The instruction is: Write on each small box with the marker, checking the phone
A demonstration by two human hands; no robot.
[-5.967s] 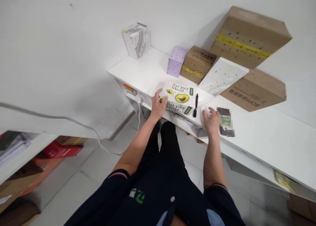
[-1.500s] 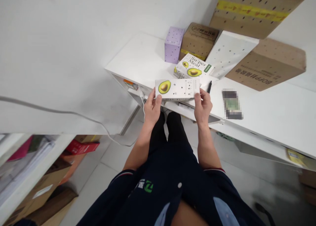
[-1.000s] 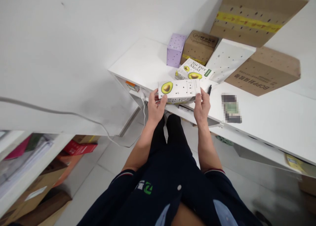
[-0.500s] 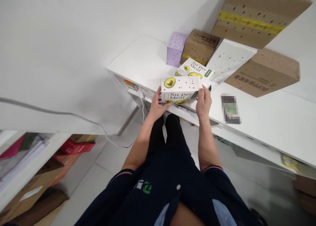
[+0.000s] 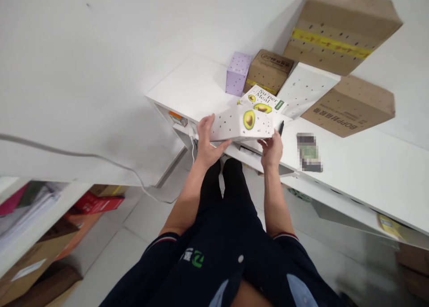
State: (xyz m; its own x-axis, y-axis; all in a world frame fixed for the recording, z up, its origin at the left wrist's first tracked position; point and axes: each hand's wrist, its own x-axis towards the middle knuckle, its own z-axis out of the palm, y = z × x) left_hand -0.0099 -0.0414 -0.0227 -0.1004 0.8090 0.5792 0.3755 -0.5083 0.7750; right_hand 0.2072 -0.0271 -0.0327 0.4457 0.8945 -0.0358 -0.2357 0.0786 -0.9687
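Far left of the purple box (image 5: pixel 237 73) are a cable (image 5: pixel 60 152) and a red box (image 5: pixel 98 203). Left of the purple box and nearer the person, the left hand (image 5: pixel 207 142) is spread wide, thumb apart from fingers, gripping the left end of the carton (image 5: pixel 231 124). The carton, in front of the purple box, is held between both hands over the near edge of the desk (image 5: pixel 191 81); it hides part of the Super Meal box (image 5: pixel 259 97), to the purple box's front right. Just right of the purple box stands a brown box (image 5: pixel 269 70). The right hand (image 5: pixel 272 151), to the front right, has half-bent fingers on the carton's right end, just beside a pen (image 5: pixel 281 127). Farther right are a white box (image 5: pixel 308 90), a pixelated item (image 5: pixel 309 153) and a large carton-brown box (image 5: pixel 351 106).

Half a second ago the carton's lettered side faced the person; now it is turned, showing a dotted side and an avocado side, and the left hand has opened wider.
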